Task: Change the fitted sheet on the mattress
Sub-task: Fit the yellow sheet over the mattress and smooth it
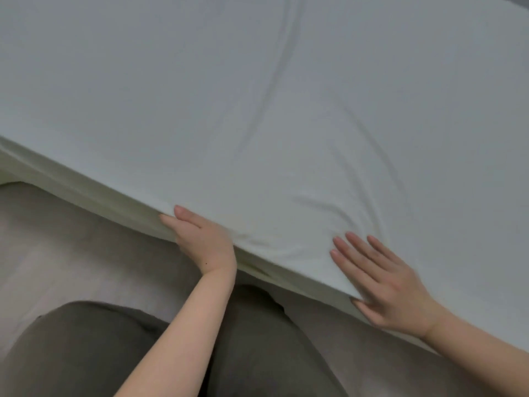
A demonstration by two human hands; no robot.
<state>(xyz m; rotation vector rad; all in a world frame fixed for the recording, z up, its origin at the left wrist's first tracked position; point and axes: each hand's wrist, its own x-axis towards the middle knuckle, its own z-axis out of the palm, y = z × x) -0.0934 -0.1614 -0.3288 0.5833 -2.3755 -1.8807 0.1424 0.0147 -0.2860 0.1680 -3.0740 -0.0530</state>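
A pale fitted sheet [257, 96] covers the mattress top and fills most of the view, with long creases running toward the near edge. My left hand [200, 239] is at the near edge of the mattress [86, 193], thumb on top and fingers curled under the sheet's side, gripping the fabric. My right hand [383, 285] lies flat on the sheet at the same edge further right, fingers spread on top and thumb over the side. Small wrinkles gather between the two hands.
A light floor [57, 253] lies below the mattress edge at the left. My legs in dark grey trousers [114, 353] are close against the side of the bed. A dark strip [515, 0] shows at the far top right corner.
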